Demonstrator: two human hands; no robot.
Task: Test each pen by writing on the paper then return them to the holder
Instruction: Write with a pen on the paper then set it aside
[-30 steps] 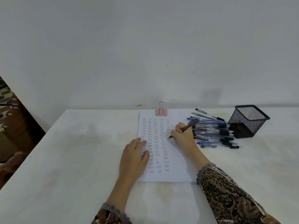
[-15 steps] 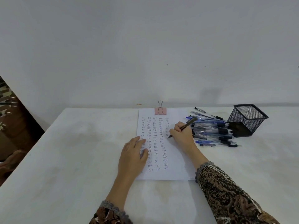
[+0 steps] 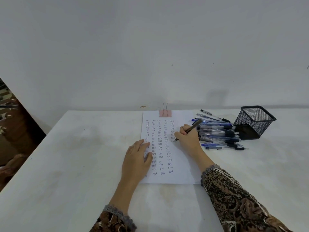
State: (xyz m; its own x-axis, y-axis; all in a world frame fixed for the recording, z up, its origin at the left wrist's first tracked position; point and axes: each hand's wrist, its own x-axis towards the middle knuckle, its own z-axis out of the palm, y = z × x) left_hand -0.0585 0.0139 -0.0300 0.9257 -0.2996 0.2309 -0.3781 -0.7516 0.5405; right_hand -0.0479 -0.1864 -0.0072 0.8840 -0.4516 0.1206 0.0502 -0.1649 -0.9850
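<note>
Two patterned sleeves (image 3: 234, 198) at near edge of white tabletop (image 3: 75, 164). Left hand (image 3: 136, 160) palm-down on left edge of paper (image 3: 180, 164), grip spread, fingers straight, pressing sheet. Paper flat mid-tabletop, columns of handwritten "Test" down most of it. Right hand (image 3: 188, 138) further up on right side of sheet, grip pinching dark pen (image 3: 194, 125), tip at paper beside rightmost column, barrel tilted up-right. Just right of sheet, heap of blue and black pens (image 3: 219, 134) lying on tabletop. Black mesh holder (image 3: 254, 122) standing just beside heap's right end; inside not visible. Pink binder clip (image 3: 165, 113) on paper's far edge. Plain white wall behind.
</note>
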